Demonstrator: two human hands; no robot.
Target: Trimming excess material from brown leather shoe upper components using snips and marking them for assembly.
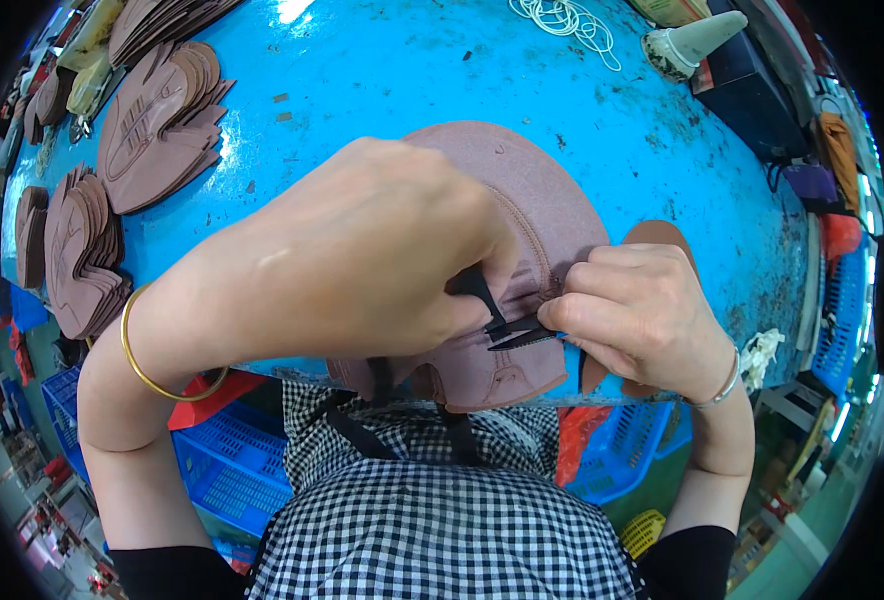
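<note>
- Left hand (362,250) sits on top of the mauve shoe-upper piece (552,215), fingers curled tight, its grip pressed together around the black handles of a pair of small thread snips (507,325).
- The snips' blades point right, nearly shut, tips right at the right hand's fingertips.
- Right hand (642,315) comes in from the right, thumb and forefinger pinched together on the piece's edge by the stitched seam; what sits between the fingertips is too small to tell.
- The mauve piece lies flat on the near edge of the blue tabletop (412,70), its lower rim hanging just over the edge towards the checked apron (442,520).
- A brown leather cut-out (657,235) peeks out from behind the right hand, touching the mauve piece's right side.
- Gold bangle (162,370) on the left wrist, thin silver bracelet (722,385) on the right.
- Far left of the tabletop: fanned stacks of mauve cut pieces (157,125), well apart from the hands.
- Top of the tabletop: a loose coil of white cord (567,20) and a cone of thread (692,40) lying on its side.
- Blue plastic crates (222,460) below the tabletop's edge.
</note>
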